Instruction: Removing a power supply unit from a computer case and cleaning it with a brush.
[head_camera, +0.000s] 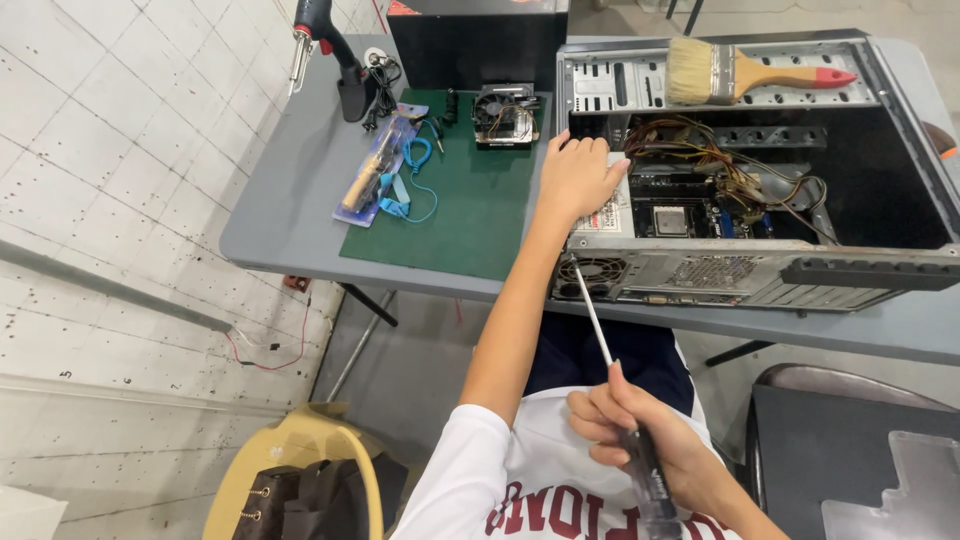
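1. Left grip (578, 178) lies flat with the fingers spread, open, and presses on the near left corner of the open computer case (700, 275); it closes around nothing
2. Right grip (640, 440) is low in the view, near the person's body, and is closed around the dark handle of a long screwdriver (592, 315); the thin metal shaft points up and to the left, and its tip is at the back panel of the case, just beside the round fan grille
3. At the far left of the grey surface (290, 215) a soldering gun (325, 45) stands upright on its stand, with black cable just beside it
4. A green mat (470, 220) lies on the surface; a blister pack with a soldering iron (380, 165) lies half on its left edge, with a blue coiled wrist strap (415, 175) touching it
5. A cooler fan (505, 115) sits at the far edge of the mat
6. The case lies on its side; inside are the motherboard (690, 215) and a bundle of yellow and orange wires (700, 150)
7. A wide paintbrush (745, 72) with wooden handle and red tip rests on the far top of the case
8. On the floor at lower left a yellow chair (300, 450) holds a dark bag
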